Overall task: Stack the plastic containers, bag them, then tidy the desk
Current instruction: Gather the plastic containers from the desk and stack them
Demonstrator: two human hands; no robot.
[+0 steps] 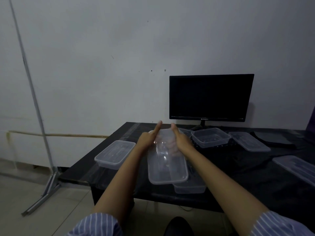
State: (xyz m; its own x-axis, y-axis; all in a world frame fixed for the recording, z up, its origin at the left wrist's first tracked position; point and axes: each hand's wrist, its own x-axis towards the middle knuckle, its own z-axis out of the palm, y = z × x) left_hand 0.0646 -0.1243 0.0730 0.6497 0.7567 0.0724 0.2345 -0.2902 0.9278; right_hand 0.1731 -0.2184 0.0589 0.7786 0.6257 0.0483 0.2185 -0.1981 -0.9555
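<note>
I hold a clear plastic container (167, 167) tilted up above the black desk (238, 169), its open side facing me. My left hand (147, 137) grips its far left edge with the thumb pointing up. My right hand (181, 139) grips the far right edge, fingers showing through the plastic. Another clear container (190, 187) sits on the desk just under the held one. More containers lie around: one at the left (114, 154), one upright behind (210, 137), one flat further right (248, 141), one at the right edge (297, 167).
A dark monitor (210, 97) stands at the back of the desk against the white wall. A dark flat object (272, 138) lies at the back right. A metal stand (42, 193) rests on the tiled floor left of the desk.
</note>
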